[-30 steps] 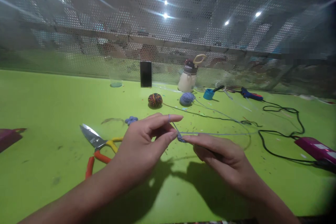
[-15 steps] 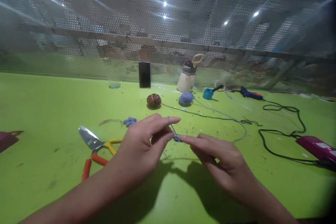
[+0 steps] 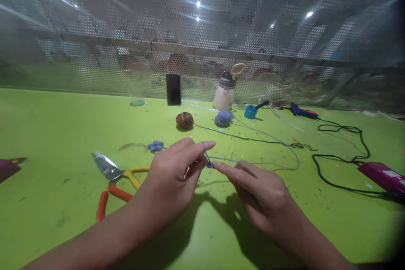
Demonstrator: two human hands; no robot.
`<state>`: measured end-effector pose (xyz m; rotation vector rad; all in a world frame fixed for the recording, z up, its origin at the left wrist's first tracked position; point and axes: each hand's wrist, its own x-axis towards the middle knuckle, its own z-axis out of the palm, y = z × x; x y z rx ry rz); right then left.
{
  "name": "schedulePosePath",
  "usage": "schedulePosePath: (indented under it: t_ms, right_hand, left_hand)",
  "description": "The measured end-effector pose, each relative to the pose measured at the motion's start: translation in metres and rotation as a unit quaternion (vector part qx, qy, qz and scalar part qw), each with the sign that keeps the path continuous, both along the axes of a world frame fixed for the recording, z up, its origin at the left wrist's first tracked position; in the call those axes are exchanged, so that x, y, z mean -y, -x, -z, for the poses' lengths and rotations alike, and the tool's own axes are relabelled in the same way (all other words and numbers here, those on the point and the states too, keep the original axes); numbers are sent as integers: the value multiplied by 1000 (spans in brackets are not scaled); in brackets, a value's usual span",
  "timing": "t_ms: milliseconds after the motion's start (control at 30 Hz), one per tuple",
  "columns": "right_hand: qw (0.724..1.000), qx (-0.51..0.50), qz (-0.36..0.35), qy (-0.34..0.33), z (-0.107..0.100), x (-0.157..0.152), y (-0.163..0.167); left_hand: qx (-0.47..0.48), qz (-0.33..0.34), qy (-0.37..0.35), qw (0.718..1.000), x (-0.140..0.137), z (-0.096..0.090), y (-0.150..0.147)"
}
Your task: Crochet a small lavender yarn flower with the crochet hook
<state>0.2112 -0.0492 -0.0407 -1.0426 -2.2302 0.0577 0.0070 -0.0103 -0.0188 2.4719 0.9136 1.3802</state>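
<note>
Pinching a small blue-violet piece of yarn work (image 3: 210,165) between thumb and fingers, the left hand (image 3: 177,171) has a narrow grip and holds its index finger out straight, with a strand of blue-violet yarn (image 3: 206,157) looped over it and running down to the piece. The right hand (image 3: 259,185) meets the piece with its extended index fingertip, its other fingers curled beneath; whether its grip closes on a tool cannot be told. Both hands are above a bright green worktop (image 3: 63,130) flecked with dark marks.

Beyond them sit a round blue-violet yarn ball (image 3: 224,118), its tail curving out to the right, and a dark multicoloured yarn ball (image 3: 184,121) with orange threads. Near the left hand lie a blue-violet flower-shaped yarn piece (image 3: 155,146) and open metal scissors with orange and yellow handles (image 3: 117,174), partly hidden by that hand and forearm. Farther back stand a black rectangular slab (image 3: 173,89), a cream bottle with a dark lid (image 3: 224,96) and a small blue cylindrical container (image 3: 250,112).
</note>
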Motion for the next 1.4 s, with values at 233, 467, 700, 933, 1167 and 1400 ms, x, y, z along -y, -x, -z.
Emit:
schedulePosePath:
  t_ms: [233, 467, 700, 933, 1167, 1400]
  right_hand:
    - [1000, 0, 14, 18, -1, 3, 3]
    - [995, -57, -4, 77, -7, 3, 3]
    - [957, -214, 31, 191, -6, 2, 6]
    - [793, -436, -11, 425, 1, -7, 12]
    - [774, -460, -47, 432, 2, -8, 10]
    - [790, -423, -50, 442, 0, -9, 7]
  left_hand:
    - [3, -7, -33, 999, 0, 4, -2]
    - [23, -5, 100, 995, -1, -5, -1]
    - [95, 66, 393, 912, -6, -8, -1]
    - [151, 134, 480, 854, -3, -5, -5]
    - [208, 163, 556, 788, -7, -1, -4]
    - [222, 157, 549, 790, -7, -2, -5]
